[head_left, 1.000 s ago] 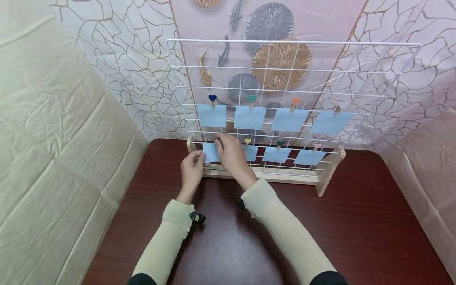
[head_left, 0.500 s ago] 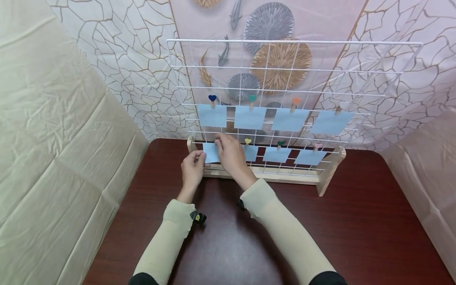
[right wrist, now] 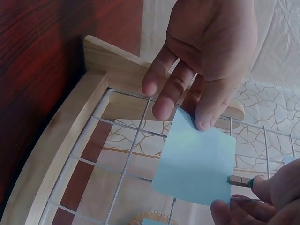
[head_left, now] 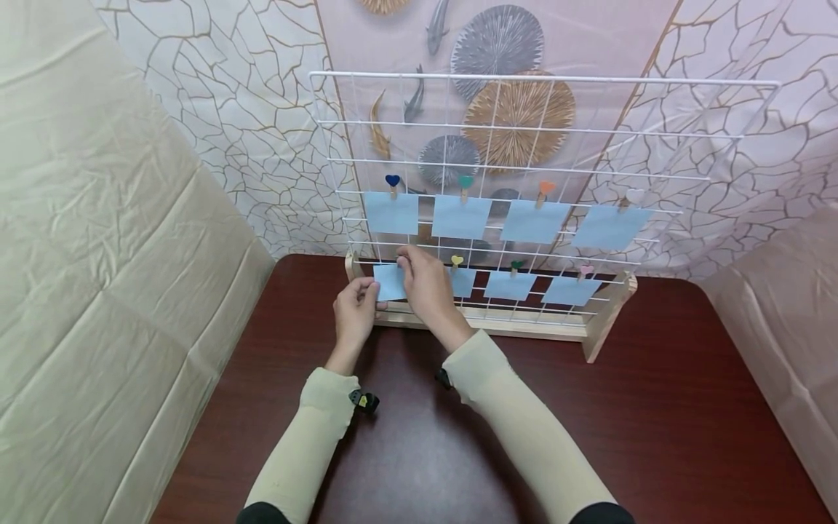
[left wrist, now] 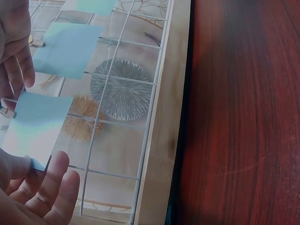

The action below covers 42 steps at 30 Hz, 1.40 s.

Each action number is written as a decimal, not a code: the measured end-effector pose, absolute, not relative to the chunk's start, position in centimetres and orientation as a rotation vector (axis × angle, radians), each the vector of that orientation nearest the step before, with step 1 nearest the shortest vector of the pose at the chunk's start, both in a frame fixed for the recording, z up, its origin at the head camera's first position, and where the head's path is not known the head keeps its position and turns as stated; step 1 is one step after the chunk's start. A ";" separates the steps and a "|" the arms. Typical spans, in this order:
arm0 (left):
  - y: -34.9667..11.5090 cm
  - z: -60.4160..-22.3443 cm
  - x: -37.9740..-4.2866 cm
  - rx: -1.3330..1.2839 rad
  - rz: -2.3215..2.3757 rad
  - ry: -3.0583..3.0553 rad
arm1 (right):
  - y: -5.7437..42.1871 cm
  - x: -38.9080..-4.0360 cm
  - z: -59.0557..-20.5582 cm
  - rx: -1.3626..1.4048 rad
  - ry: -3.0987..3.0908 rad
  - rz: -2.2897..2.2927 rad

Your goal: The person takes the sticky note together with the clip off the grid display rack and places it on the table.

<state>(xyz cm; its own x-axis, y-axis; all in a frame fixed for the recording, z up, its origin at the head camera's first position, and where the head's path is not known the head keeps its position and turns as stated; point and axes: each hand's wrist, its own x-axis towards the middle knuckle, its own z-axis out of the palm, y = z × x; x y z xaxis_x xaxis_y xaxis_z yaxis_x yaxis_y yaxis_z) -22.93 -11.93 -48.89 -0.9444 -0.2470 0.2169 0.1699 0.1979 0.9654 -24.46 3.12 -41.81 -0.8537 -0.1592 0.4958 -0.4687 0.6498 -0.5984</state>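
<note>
Against the lower left of the white wire grid [head_left: 543,131], a light blue paper card [right wrist: 197,159] is held by both hands. My left hand [head_left: 353,313] pinches the card's left edge between thumb and fingers. At the card's top edge, my right hand [head_left: 428,287] pinches a small wooden clothespin [right wrist: 240,180] with a green end. In the right wrist view, the clothespin's tip bites over the card's edge. From the head, the right hand hides that clothespin and part of the card.
Two rows of blue cards hang on the grid by heart-topped clothespins, including a dark blue one [head_left: 392,181] and a yellow one [head_left: 457,260]. A wooden stand [head_left: 605,320] supports the grid on the dark red table [head_left: 687,407]. Patterned cloth [head_left: 249,94] hangs behind.
</note>
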 end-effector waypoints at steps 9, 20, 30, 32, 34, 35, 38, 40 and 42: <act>-12.2 -48.8 -22.7 0.059 -1.773 -2.149 | 3.2 -24.2 -41.8 0.482 -2.424 1.067; -12.5 -48.9 -22.4 0.066 -1.736 -2.128 | 3.9 -23.7 -42.0 0.481 -2.388 1.078; -13.5 -49.1 -21.7 0.081 -1.653 -2.170 | 4.8 -22.6 -42.2 0.531 -2.320 1.090; -13.7 -49.1 -21.4 0.088 -1.612 -2.186 | 5.0 -22.2 -42.2 0.531 -2.331 1.097; -13.9 -49.0 -21.0 0.095 -1.585 -2.196 | 5.3 -21.9 -42.2 0.533 -2.341 1.105; -14.0 -49.0 -20.8 0.097 -1.587 -2.196 | 5.4 -21.7 -42.2 0.531 -2.346 1.107; -14.3 -48.9 -20.3 0.095 -1.596 -2.205 | 6.0 -21.2 -42.3 0.540 -2.345 1.113; -14.6 -48.8 -20.0 0.082 -1.603 -2.212 | 6.4 -20.9 -42.4 0.552 -2.337 1.119; -14.8 -48.8 -19.8 0.066 -1.601 -2.222 | 6.7 -20.8 -42.5 0.566 -2.330 1.121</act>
<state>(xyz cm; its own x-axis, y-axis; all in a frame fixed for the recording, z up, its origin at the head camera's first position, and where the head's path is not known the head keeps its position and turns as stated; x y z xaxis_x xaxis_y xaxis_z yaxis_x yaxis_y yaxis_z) -19.81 -14.79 -48.80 -0.9191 -0.2662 0.2906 0.1915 0.3429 0.9196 -20.76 6.75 -42.48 -0.7941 -0.1529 0.5883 -0.5551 0.5768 -0.5993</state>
